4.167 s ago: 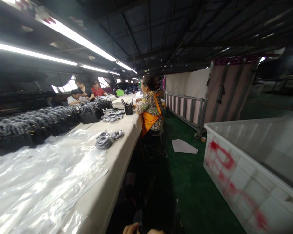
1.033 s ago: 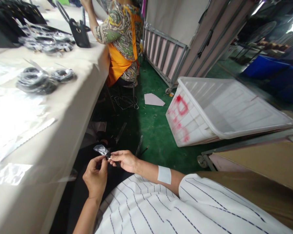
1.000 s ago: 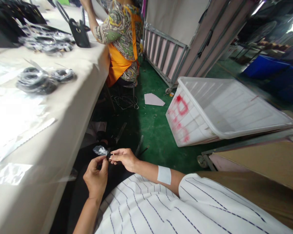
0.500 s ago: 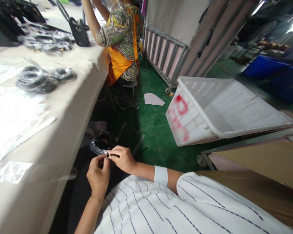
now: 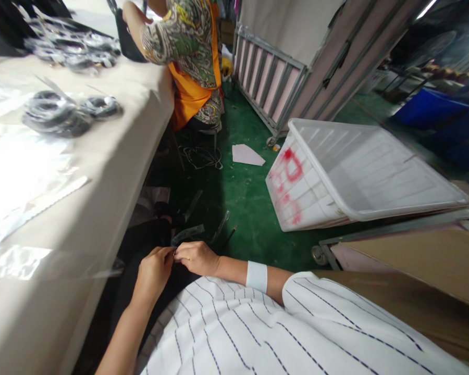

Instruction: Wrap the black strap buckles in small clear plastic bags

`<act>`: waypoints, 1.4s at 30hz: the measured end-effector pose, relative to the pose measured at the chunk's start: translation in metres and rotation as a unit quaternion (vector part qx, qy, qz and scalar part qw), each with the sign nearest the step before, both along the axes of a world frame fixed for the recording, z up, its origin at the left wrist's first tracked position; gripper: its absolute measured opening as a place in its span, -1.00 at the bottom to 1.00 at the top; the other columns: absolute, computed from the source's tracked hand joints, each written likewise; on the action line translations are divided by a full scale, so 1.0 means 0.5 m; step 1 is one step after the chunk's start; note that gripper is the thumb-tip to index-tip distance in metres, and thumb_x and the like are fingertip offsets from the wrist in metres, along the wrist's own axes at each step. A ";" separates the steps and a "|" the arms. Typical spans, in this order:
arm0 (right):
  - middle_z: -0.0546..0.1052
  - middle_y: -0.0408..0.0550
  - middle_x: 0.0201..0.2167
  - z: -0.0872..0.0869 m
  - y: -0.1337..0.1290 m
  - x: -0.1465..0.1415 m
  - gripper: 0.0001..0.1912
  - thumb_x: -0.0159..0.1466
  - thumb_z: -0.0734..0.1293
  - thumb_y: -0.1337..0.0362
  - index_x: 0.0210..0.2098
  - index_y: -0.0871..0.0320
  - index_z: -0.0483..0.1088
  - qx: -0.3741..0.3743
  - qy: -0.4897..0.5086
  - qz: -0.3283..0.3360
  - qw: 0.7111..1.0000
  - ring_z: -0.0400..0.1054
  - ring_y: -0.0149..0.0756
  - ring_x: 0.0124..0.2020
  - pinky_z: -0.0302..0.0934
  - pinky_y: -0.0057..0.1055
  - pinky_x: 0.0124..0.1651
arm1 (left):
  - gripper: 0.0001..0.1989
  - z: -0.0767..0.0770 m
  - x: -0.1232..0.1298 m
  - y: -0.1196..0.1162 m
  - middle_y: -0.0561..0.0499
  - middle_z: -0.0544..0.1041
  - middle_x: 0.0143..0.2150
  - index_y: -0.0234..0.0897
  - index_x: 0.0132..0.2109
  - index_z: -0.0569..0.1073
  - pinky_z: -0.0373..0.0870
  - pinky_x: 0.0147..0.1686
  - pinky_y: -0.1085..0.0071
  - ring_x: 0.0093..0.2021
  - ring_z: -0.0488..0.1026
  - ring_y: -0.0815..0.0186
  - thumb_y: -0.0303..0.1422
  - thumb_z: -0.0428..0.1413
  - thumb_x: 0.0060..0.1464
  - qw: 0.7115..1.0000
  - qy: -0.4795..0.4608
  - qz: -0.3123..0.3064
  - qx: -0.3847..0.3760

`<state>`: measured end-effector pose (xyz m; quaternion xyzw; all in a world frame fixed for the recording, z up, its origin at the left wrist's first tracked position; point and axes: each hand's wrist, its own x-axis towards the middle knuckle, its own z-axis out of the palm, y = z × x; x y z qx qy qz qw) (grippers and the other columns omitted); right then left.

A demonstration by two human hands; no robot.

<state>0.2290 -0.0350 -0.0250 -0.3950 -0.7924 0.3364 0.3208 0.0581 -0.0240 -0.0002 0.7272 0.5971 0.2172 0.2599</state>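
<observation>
Low over the lap beside the table [image 5: 101,172], the left hand [image 5: 153,271] and right hand [image 5: 195,257] meet fingertip to fingertip, both pinching a small plastic strip [image 5: 186,234] to keep it taut between them.

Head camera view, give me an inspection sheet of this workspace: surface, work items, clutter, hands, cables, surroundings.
Surface: long beige-covered table on the left, partly under clear plastic sheets.
Work items: small clear plastic strip, pinched between both hands over the lap.
Clutter: white paper scrap and dark strips on the green floor.
Hands: left hand and right hand meet fingertip to fingertip on the strip.
Cables: black coiled bundles on the table; loose wire under the co-worker's stool.
Surroundings: tilted white plastic tub with red marks, pink-panelled metal cart, co-worker in an orange apron.
</observation>
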 end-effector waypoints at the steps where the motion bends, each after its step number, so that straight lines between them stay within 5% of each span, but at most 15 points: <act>1: 0.57 0.00 -0.17 -0.007 -0.003 0.002 -0.80 0.30 0.25 0.50 -0.28 0.20 0.52 0.004 -0.013 0.020 1.000 0.44 -0.33 -0.10 0.28 -0.43 0.08 | -0.71 -0.007 -0.006 0.002 -0.14 0.61 -0.31 -0.22 -0.31 0.61 0.40 -0.36 0.33 -0.36 0.54 0.15 -0.26 0.00 0.03 1.000 0.006 -0.028 -0.008; 10: 0.55 -0.05 -0.25 -0.028 -0.011 0.024 -0.76 0.30 0.22 0.49 -0.30 0.15 0.51 0.078 -0.103 0.139 0.982 0.39 -0.29 -0.16 0.26 -0.40 0.03 | -0.74 -0.027 -0.033 0.012 -0.12 0.56 -0.31 -0.19 -0.36 0.56 0.42 -0.34 0.40 -0.35 0.53 0.23 -0.31 -0.02 0.11 0.982 0.030 -0.177 -0.056; 15: 0.54 -0.03 -0.27 -0.025 -0.014 0.021 -0.76 0.33 0.21 0.45 -0.30 0.18 0.51 0.114 -0.139 0.157 0.971 0.37 -0.25 -0.17 0.26 -0.40 -0.02 | -0.71 -0.031 -0.027 0.014 -0.18 0.56 -0.22 -0.25 -0.16 0.56 0.43 -0.32 0.33 -0.31 0.55 0.16 -0.34 -0.04 0.11 0.983 0.047 -0.169 -0.055; 22: 0.54 -0.05 -0.25 -0.023 -0.019 0.017 -0.75 0.36 0.20 0.43 -0.26 0.17 0.51 0.137 -0.161 0.164 0.964 0.37 -0.28 -0.18 0.25 -0.43 -0.04 | -0.77 -0.034 -0.020 0.033 -0.13 0.54 -0.38 -0.23 -0.42 0.53 0.37 -0.42 0.36 -0.45 0.50 0.22 -0.39 -0.01 0.03 0.978 0.054 -0.183 -0.082; 29: 0.55 -0.02 -0.23 -0.026 -0.021 0.019 -0.74 0.38 0.18 0.44 -0.25 0.19 0.51 0.145 -0.159 0.158 0.964 0.38 -0.28 -0.16 0.26 -0.40 -0.03 | -0.76 -0.010 -0.033 0.045 -0.06 0.59 -0.30 -0.18 -0.30 0.57 0.45 -0.25 0.38 -0.28 0.57 0.22 -0.35 0.00 -0.01 0.969 0.013 -0.218 -0.116; 35: 0.57 -0.03 -0.22 -0.030 -0.021 0.018 -0.73 0.38 0.18 0.44 -0.26 0.21 0.52 0.142 -0.146 0.161 0.966 0.39 -0.27 -0.18 0.26 -0.39 -0.04 | -0.78 -0.016 -0.034 0.050 -0.04 0.62 -0.34 -0.21 -0.35 0.54 0.41 -0.30 0.37 -0.33 0.56 0.21 -0.37 -0.01 -0.05 0.970 0.022 -0.203 -0.132; 42: 0.55 -0.02 -0.17 -0.029 -0.023 0.017 -0.81 0.39 0.27 0.34 -0.19 0.24 0.53 0.095 -0.078 0.082 0.989 0.43 -0.35 -0.15 0.30 -0.51 -0.03 | -0.80 -0.037 -0.023 0.043 -0.11 0.53 -0.33 -0.24 -0.34 0.46 0.38 -0.31 0.31 -0.34 0.51 0.17 -0.29 -0.04 0.03 0.978 0.019 -0.183 -0.095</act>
